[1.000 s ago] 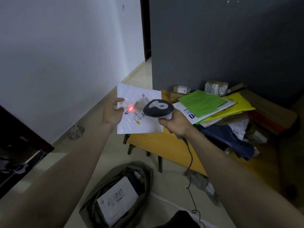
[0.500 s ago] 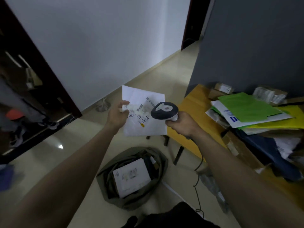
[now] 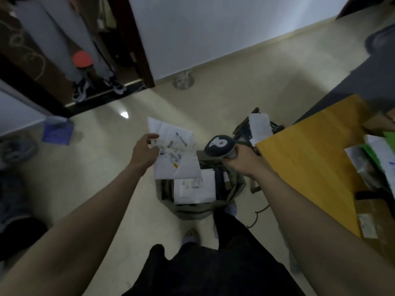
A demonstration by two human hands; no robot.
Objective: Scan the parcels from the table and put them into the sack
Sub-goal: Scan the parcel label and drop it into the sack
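White parcel point(image 3: 177, 154) pinched in left hand point(image 3: 144, 151) fingers above sack point(image 3: 192, 208), right hand point(image 3: 243, 161) clamped round scanner point(image 3: 220, 145)

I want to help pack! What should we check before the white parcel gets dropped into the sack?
1. Left hand holds the white parcel: ok.
2. Parcel is above the sack: ok, its lower edge overlaps the opening.
3. Sack mouth is open: ok, parcels inside show.
4. Room left in the sack: cannot tell.
5. Right hand holds the scanner off to the side of the parcel: ok.
6. Label scanned: cannot tell from this picture.
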